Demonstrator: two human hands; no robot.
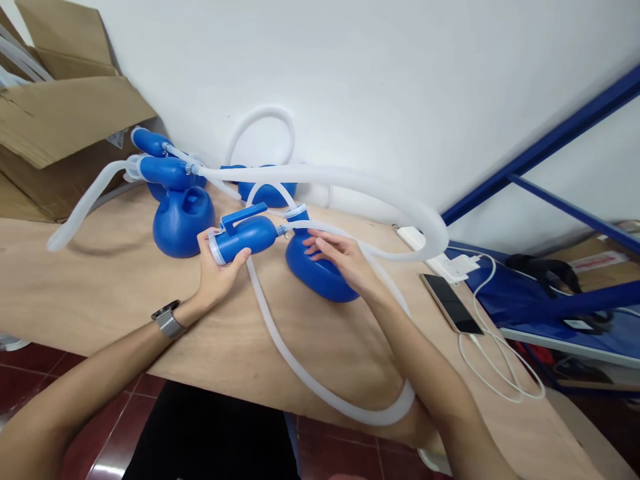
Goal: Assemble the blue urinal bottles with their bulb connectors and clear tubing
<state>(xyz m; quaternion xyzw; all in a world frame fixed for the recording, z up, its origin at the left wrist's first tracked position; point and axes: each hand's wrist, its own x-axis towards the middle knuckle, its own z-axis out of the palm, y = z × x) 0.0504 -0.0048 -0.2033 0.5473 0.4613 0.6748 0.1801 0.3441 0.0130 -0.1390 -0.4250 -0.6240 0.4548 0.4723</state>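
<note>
My left hand (221, 270) is closed around a blue plastic cup-shaped piece (247, 239) with a handle and a clear-white rim, held tilted above the table. A translucent white hose (313, 225) is joined to its narrow end by a fitting. Beside that hose, my right hand (345, 260) has its fingers loosely apart; whether they touch the hose I cannot tell. Below it a rounded blue bottle (313, 270) with a white-rimmed neck rests on the table, partly covered by the hand. A long hose loop (300, 377) hangs toward the table's front edge.
At left stand another blue bottle (183, 223) and a cardboard box (65, 127). Behind, a blue bottle (270, 195) lies by the wall. A phone (450, 303), a white power strip (423, 247) and cables are at right, near a blue metal rack (545, 147).
</note>
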